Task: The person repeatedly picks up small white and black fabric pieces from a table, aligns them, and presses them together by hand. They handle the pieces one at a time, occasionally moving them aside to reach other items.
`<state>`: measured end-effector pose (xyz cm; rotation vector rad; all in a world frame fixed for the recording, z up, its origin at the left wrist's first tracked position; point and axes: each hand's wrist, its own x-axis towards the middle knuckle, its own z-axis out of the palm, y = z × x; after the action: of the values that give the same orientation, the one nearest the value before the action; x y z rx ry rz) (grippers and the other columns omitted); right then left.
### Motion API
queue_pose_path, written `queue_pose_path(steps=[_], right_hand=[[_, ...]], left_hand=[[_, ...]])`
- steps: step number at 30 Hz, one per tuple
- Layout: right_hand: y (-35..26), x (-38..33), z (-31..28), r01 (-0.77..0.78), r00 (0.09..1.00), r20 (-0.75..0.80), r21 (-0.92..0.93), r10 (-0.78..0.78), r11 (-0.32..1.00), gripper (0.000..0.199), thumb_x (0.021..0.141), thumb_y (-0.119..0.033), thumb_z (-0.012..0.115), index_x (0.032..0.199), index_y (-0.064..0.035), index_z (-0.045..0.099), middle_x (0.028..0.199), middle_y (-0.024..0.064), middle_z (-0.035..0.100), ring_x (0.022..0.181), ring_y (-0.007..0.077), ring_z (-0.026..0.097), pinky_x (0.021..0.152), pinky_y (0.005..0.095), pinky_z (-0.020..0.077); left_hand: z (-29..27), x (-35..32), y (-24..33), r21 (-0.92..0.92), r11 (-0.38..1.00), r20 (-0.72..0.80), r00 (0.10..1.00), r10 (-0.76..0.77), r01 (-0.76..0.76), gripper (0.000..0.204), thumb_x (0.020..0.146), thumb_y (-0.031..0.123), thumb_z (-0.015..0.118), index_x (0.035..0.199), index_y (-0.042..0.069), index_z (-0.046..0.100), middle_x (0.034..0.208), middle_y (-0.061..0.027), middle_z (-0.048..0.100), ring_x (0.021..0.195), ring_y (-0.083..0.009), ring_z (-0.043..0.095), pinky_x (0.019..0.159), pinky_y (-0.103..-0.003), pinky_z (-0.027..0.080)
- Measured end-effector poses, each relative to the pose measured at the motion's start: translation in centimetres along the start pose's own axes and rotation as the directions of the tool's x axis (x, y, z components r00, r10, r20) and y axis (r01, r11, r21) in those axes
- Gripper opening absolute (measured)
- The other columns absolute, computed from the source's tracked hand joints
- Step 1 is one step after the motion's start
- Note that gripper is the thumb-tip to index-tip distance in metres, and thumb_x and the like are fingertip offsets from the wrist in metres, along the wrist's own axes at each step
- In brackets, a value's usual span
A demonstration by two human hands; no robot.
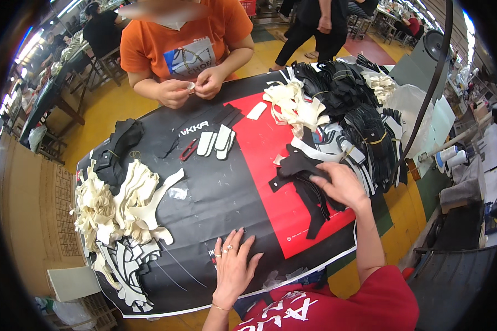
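My left hand (pixel 233 265) lies flat with fingers spread on the black part of the table cover (pixel 215 193), holding nothing. My right hand (pixel 342 185) reaches out to a small stack of black cut shoe pieces (pixel 303 185) lying on the red part of the cover, its fingers resting on the top piece. Whether the fingers grip the piece is unclear. Beyond that stack rises a big heap of black and white cut pieces (pixel 348 105).
A pile of cream cut pieces (pixel 121 204) sits at the left. Red-handled snips (pixel 189 149) and white oblong pieces (pixel 216 142) lie mid-table. Across the table a person in an orange shirt (pixel 188 38) handles a small pale piece. Other people and tables stand behind.
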<state>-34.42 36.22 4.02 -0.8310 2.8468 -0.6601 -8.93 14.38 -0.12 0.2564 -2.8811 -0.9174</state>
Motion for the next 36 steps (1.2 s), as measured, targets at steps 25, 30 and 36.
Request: queue_pose_path(steps=[25, 30, 36], right_hand=[[-0.7, 1.6, -2.1, 0.150, 0.961, -0.180, -0.297, -0.209, 0.943, 0.037, 0.077, -0.022, 0.085, 0.106, -0.0048, 0.070, 0.110, 0.0112, 0.060, 0.102, 0.0286, 0.059, 0.088, 0.0388, 0.0480], [-1.2, 3.1, -3.0, 0.246, 0.927, -0.272, -0.082, -0.260, 0.966, 0.023, 0.080, -0.017, 0.081, 0.090, -0.0039, 0.065, 0.115, 0.0128, 0.060, 0.110, 0.0324, 0.058, 0.093, 0.0420, 0.0461], [-1.7, 6.0, -6.0, 0.021, 0.947, -0.318, -0.063, -0.040, 0.998, 0.031, 0.087, -0.023, 0.076, 0.109, -0.0064, 0.061, 0.086, 0.0119, 0.070, 0.085, 0.0319, 0.070, 0.075, 0.0422, 0.0516]], left_hand=[[5.3, 10.6, 5.0, 0.131, 0.930, 0.123, 0.936, 0.329, -0.344, 0.073, 0.087, 0.031, 0.074, 0.148, 0.004, 0.043, 0.160, -0.0175, 0.032, 0.147, -0.0338, 0.034, 0.116, -0.053, 0.032], [5.7, 10.3, 4.8, 0.165, 0.924, 0.113, 0.938, 0.328, -0.344, 0.072, 0.087, 0.032, 0.074, 0.147, 0.004, 0.044, 0.162, -0.0172, 0.028, 0.149, -0.0333, 0.032, 0.115, -0.054, 0.034], [5.8, 10.3, 4.9, 0.145, 0.932, 0.123, 0.941, 0.316, -0.332, 0.070, 0.089, 0.031, 0.073, 0.147, 0.004, 0.045, 0.164, -0.0168, 0.026, 0.149, -0.0334, 0.032, 0.115, -0.055, 0.034]])
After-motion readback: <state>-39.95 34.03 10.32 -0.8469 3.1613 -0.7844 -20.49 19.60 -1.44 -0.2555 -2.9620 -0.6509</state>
